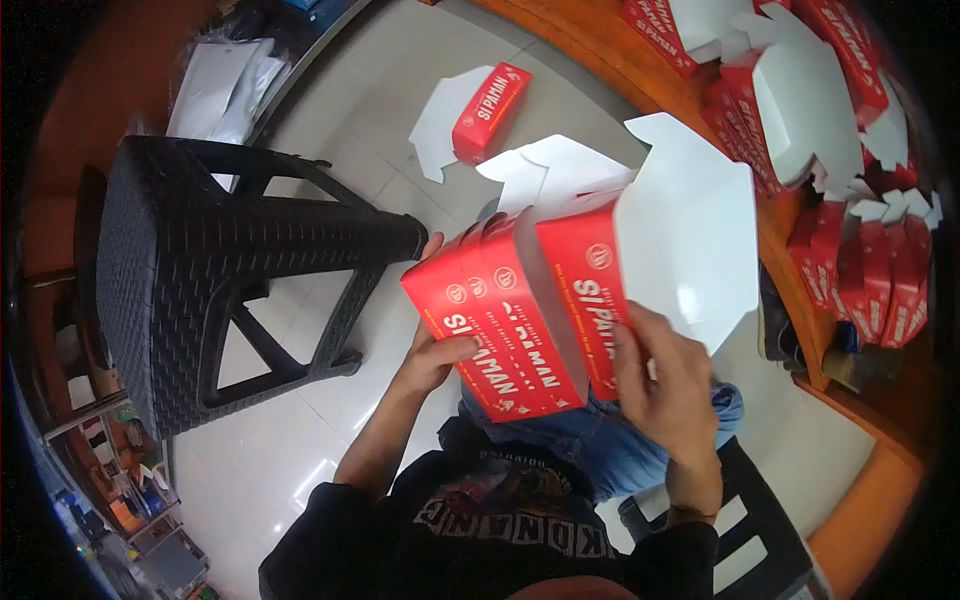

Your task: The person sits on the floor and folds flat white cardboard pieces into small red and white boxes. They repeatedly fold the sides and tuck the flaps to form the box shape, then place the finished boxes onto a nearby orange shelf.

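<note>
My left hand point(432, 358) is closed around a stack of nested red cardboard food boxes point(500, 350), thumb on the printed side. The stack is tilted above my lap. My right hand point(665, 385) grips one more red food box point(580, 265) by its lower right side, fingers against the red face. Its white lid point(695, 245) hangs open to the right. This box sits right beside the stack; I cannot tell how far it is pushed into it. More white flaps rise behind the boxes.
A single red box point(490, 112) lies open on the tiled floor ahead. Left stands a black woven-pattern stool point(260, 230). At the right, an orange wooden table point(590, 55) bears piled open boxes point(800, 110) and nested stacks point(880, 275). White plastic bags point(225, 90) lie far left.
</note>
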A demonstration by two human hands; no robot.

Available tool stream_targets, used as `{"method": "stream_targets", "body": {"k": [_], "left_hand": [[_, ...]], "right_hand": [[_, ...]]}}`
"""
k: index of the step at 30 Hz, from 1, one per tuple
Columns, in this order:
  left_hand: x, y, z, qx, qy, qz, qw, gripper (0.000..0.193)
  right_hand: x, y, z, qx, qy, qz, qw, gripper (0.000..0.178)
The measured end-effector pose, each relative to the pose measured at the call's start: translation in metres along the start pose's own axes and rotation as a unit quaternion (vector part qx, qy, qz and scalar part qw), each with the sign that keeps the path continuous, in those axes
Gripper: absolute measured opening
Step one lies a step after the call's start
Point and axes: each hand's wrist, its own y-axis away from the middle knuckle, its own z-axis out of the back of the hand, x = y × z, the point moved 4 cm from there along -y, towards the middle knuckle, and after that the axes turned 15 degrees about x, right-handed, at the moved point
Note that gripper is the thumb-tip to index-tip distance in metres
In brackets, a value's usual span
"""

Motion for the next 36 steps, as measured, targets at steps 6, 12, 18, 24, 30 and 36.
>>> {"method": "stream_targets", "body": {"k": [6,12,18,24,30,36], "left_hand": [[-0.003,-0.01,-0.044,0.056,-0.059,-0.001,0.997,0.124],[0.006,-0.016,-0.07,0.083,-0.08,0.065,0.991,0.133],[0.037,-0.012,-0.066,0.162,-0.071,0.075,0.981,0.129],[0.055,0.0,-0.069,0.274,-0.092,0.048,0.956,0.129],[0.072,-0.002,-0.087,0.345,-0.084,0.016,0.935,0.129],[0.078,0.004,-0.098,0.363,-0.103,-0.024,0.926,0.13]], "right_hand": [[0.003,0.037,-0.008,-0.019,0.025,0.048,0.998,0.029],[-0.007,0.077,-0.017,-0.054,-0.003,0.025,0.998,0.026],[-0.004,0.124,-0.035,0.029,-0.301,-0.009,0.953,0.043],[-0.012,0.143,0.027,-0.228,0.148,-0.019,0.962,0.035],[-0.046,0.133,0.018,-0.081,0.254,-0.025,0.964,0.031],[-0.05,0.134,0.029,-0.025,0.232,0.034,0.972,0.032]]}}
